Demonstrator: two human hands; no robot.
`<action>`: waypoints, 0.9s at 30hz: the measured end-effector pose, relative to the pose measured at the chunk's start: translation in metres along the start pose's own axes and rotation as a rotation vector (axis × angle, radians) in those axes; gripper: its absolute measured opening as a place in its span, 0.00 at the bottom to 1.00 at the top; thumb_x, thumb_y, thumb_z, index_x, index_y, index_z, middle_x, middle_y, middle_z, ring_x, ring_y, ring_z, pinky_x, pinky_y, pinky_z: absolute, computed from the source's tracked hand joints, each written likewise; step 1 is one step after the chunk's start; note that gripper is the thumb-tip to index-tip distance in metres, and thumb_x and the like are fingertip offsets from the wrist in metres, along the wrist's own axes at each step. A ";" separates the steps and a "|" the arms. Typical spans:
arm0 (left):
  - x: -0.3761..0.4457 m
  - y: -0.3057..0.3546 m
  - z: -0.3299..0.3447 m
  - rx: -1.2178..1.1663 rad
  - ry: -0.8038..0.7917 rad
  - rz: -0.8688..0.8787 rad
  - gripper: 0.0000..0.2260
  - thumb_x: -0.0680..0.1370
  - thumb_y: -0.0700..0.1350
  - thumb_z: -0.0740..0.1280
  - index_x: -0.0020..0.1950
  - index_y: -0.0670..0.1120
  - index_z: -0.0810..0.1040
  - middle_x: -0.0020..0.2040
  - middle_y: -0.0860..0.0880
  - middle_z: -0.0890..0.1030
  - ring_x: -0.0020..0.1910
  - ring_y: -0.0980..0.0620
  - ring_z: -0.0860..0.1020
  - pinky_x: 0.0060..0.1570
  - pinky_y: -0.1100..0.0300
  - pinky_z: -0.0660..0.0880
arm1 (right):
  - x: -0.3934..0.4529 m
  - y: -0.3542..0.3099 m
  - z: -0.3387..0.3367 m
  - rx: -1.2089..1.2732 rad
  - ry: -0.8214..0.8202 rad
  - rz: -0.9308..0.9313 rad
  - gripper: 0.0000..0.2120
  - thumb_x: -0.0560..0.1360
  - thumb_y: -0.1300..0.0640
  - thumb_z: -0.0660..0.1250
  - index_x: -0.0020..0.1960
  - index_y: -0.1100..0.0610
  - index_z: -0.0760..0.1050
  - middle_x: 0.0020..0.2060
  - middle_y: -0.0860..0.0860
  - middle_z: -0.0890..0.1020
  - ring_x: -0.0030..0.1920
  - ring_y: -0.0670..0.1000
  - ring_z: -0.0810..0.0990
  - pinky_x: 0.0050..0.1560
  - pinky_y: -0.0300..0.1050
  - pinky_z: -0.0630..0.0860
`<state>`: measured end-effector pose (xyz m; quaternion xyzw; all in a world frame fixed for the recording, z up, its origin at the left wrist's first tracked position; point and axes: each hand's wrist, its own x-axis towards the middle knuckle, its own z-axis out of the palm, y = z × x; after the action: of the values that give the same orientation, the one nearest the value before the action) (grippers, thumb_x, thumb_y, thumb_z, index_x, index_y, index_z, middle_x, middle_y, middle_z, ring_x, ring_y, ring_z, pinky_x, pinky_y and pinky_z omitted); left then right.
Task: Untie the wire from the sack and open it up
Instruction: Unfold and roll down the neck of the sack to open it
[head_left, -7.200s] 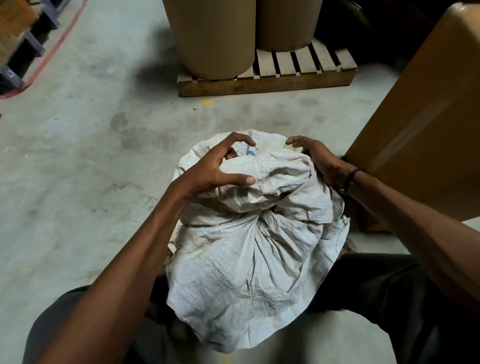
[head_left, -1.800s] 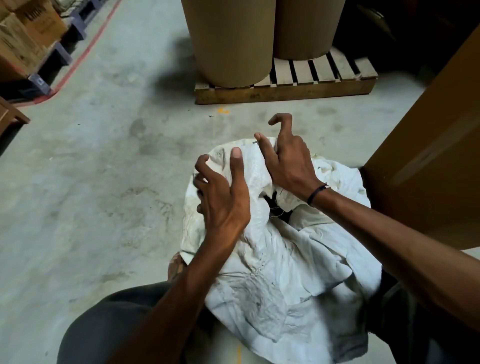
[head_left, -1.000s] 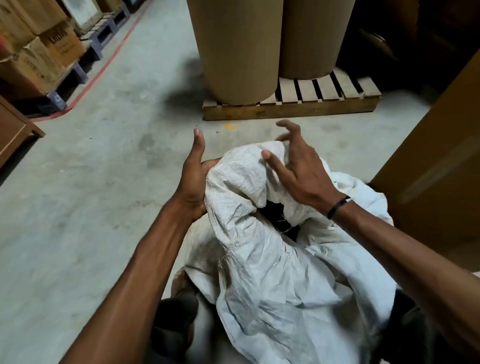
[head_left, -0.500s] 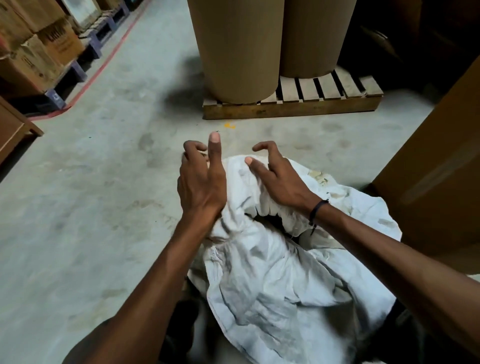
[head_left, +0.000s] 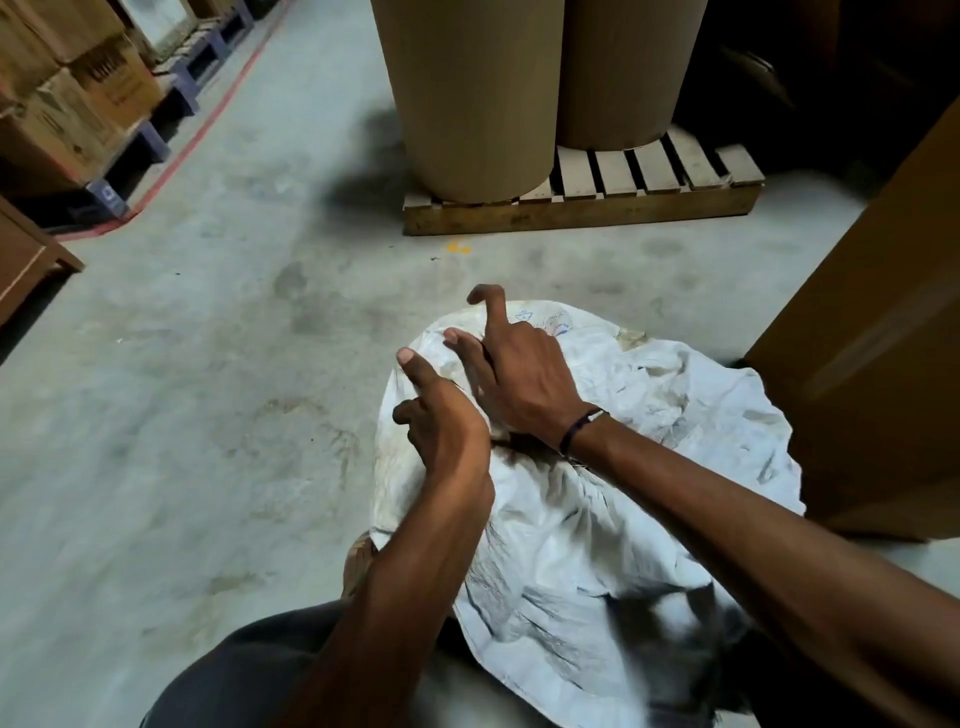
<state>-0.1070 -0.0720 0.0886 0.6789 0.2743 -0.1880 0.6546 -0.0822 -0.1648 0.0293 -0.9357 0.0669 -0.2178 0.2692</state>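
A crumpled white woven sack (head_left: 613, 525) stands on the floor between my knees. Its top fabric is loose, and a dark gap of the mouth (head_left: 522, 446) shows beneath my wrists. My left hand (head_left: 441, 421) curls on the sack's left rim with the thumb raised. My right hand (head_left: 519, 374), with a dark band on its wrist, lies over the far-left fabric beside it, index finger lifted. The two hands touch. No wire is visible.
Two tall brown cardboard drums (head_left: 467, 93) stand on a wooden pallet (head_left: 582, 208) ahead. A big cardboard box (head_left: 878, 332) rises close on the right. Stacked cartons on blue pallets (head_left: 78, 119) line the far left behind a red floor line. Concrete floor (head_left: 208, 364) spreads to the left.
The bunched sack top has been spread and pushed down flatter. My hands have come together at its far-left rim, with the left hand lower than half a second ago.
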 end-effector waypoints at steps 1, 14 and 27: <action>0.006 -0.001 0.001 -0.017 0.009 -0.007 0.39 0.83 0.69 0.45 0.84 0.42 0.53 0.80 0.41 0.65 0.77 0.39 0.66 0.69 0.48 0.64 | 0.000 -0.002 0.001 0.069 -0.021 0.005 0.21 0.86 0.41 0.54 0.70 0.55 0.63 0.24 0.48 0.76 0.25 0.50 0.74 0.29 0.47 0.61; 0.048 0.016 -0.035 -0.089 -0.604 -0.063 0.45 0.78 0.76 0.51 0.73 0.39 0.75 0.70 0.35 0.79 0.67 0.37 0.79 0.70 0.41 0.72 | 0.034 0.070 -0.035 0.576 -0.276 0.233 0.26 0.87 0.40 0.48 0.63 0.53 0.80 0.68 0.49 0.79 0.70 0.45 0.74 0.71 0.43 0.66; 0.055 -0.027 -0.039 0.418 0.075 0.442 0.32 0.82 0.69 0.52 0.67 0.41 0.67 0.69 0.39 0.71 0.66 0.40 0.73 0.58 0.49 0.66 | -0.048 0.064 -0.099 0.305 0.257 0.363 0.24 0.85 0.39 0.58 0.70 0.56 0.67 0.56 0.55 0.84 0.55 0.49 0.82 0.55 0.40 0.76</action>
<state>-0.0845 -0.0264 0.0365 0.8487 0.0993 -0.0683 0.5150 -0.1691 -0.2542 0.0525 -0.8217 0.2334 -0.2904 0.4312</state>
